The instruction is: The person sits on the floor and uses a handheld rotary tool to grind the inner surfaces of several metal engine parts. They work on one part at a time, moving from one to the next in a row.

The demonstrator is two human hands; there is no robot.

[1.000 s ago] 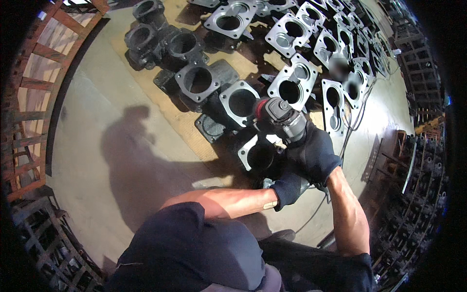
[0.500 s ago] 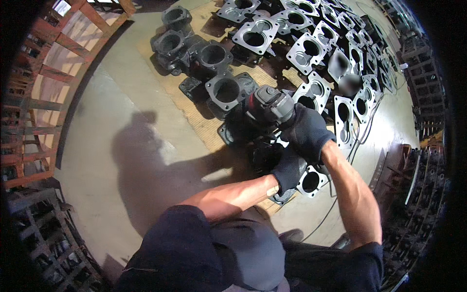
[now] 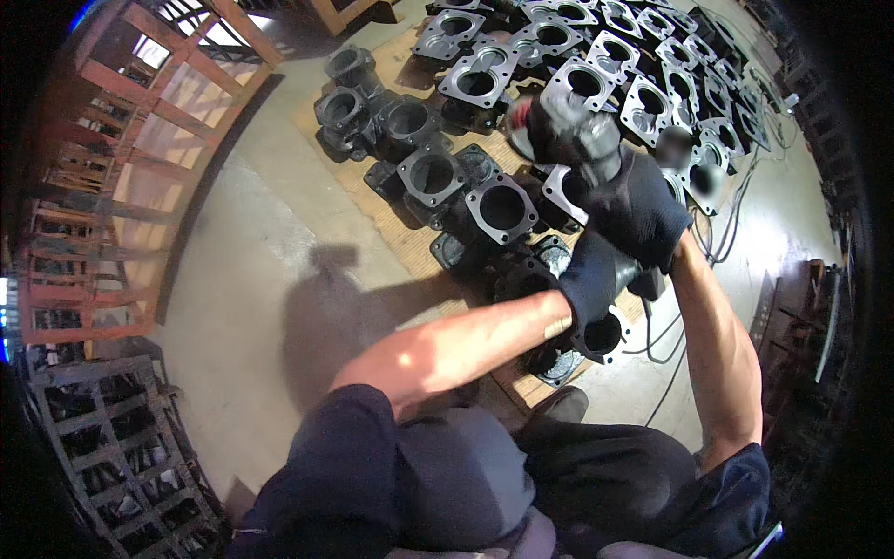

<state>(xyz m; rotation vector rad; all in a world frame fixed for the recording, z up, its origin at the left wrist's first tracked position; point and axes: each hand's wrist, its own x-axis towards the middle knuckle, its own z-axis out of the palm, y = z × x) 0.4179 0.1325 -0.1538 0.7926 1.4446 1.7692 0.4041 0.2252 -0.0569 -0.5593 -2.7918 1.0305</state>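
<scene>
My right hand (image 3: 644,212), in a dark glove, is closed round a black cordless power tool (image 3: 573,135) with a red accent. The tool's bulky end points up and to the left, smeared by motion. Just below, my gloved left hand (image 3: 594,272) is closed about the tool's lower part; its fingertips are mostly hidden. The tool's working end cannot be made out. Under and beside my hands lie dark metal castings with round bores: one flanged casting (image 3: 503,209) left of them, another casting (image 3: 603,334) below the left hand.
Several castings with bright machined faces (image 3: 585,84) fill the far right. Darker castings (image 3: 346,110) stand far left on cardboard (image 3: 396,228). Cables (image 3: 722,228) run along the floor at right. An orange-brown slatted crate (image 3: 112,186) and a dark rack (image 3: 102,447) line the left.
Both hands and the power tool have moved up and to the right, away from me. A flanged casting that the tool hid before now shows left of my hands.
</scene>
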